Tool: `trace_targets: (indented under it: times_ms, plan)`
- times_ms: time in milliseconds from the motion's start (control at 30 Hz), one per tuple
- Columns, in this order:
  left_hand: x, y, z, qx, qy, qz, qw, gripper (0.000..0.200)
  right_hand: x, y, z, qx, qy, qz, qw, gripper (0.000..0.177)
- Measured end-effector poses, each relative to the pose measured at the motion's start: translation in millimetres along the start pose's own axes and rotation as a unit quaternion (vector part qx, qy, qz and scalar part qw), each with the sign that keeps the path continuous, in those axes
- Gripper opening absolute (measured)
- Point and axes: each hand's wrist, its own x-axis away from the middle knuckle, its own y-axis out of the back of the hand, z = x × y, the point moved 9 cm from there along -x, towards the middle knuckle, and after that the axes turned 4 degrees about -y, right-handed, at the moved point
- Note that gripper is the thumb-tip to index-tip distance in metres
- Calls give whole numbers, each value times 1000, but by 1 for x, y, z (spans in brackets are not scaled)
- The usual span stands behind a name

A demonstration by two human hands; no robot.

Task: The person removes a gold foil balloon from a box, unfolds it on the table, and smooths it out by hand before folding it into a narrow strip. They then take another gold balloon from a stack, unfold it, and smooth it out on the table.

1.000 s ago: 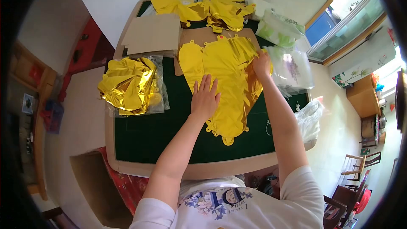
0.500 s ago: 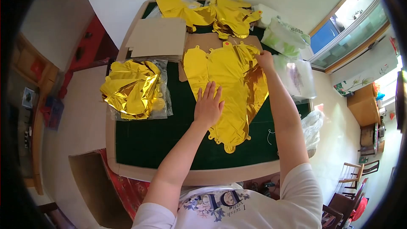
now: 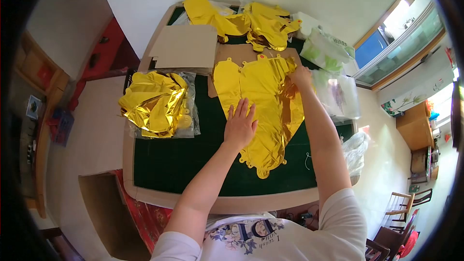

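Note:
A deflated gold foil balloon point(image 3: 263, 111) lies flattened on the dark green table top, its upper part over a piece of brown cardboard. Small tabs line its top and bottom edges, and its right side is creased and shiny. My left hand point(image 3: 240, 128) rests flat on the balloon's left part, fingers stretched out. At the upper right edge, my right hand point(image 3: 302, 76) is closed on the foil; its fingertips are partly hidden.
Left of the balloon sits crumpled gold foil point(image 3: 154, 104) on a clear plastic bag. Cardboard sheets point(image 3: 186, 46) and more gold foil balloons point(image 3: 268, 24) lie at the back. Plastic bags point(image 3: 326, 50) line the right side. An open cardboard box point(image 3: 104, 212) stands below left.
The view has tilted slightly, so the scene sits a little lower. My right hand has shifted slightly inward with the balloon's upper right edge. My left hand stays flat on the foil.

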Motion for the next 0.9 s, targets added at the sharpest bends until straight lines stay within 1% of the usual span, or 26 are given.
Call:
trace_targets:
  times_ms: [100,200,300,400,500,533,600,700,733,800,900]
  plan:
    - [1,0,0,-1,3,5,1000,53,13,15,-3,-42,-43,20,998,53]
    - [0,1,-1,-4,0,4,1000,53,10,10,0,-88,-36,59,994,54]
    - [-1,2,0,-6,3,13,1000,54,9,20,13,-197,4,58,979,48]
    - [1,3,-2,-6,3,10,1000,55,8,39,16,-226,29,26,973,42]
    - [0,4,-3,2,-6,-15,1000,56,6,37,8,-270,16,42,962,36]
    - [0,6,-3,5,-7,-27,1000,56,6,39,6,-261,20,22,965,34]
    - [0,3,-3,10,-9,4,1000,56,10,38,4,-244,31,-16,969,32]
    - [0,3,-4,1,-7,45,999,55,12,31,-2,-238,22,-11,971,37]
    - [0,2,-5,-4,-8,59,998,55,16,35,-5,-254,17,-39,966,36]
    - [0,3,-5,-9,-13,42,999,55,28,39,-11,-283,4,-94,955,35]
    - [0,4,-6,-12,-19,29,999,54,71,79,8,-309,123,-148,931,39]
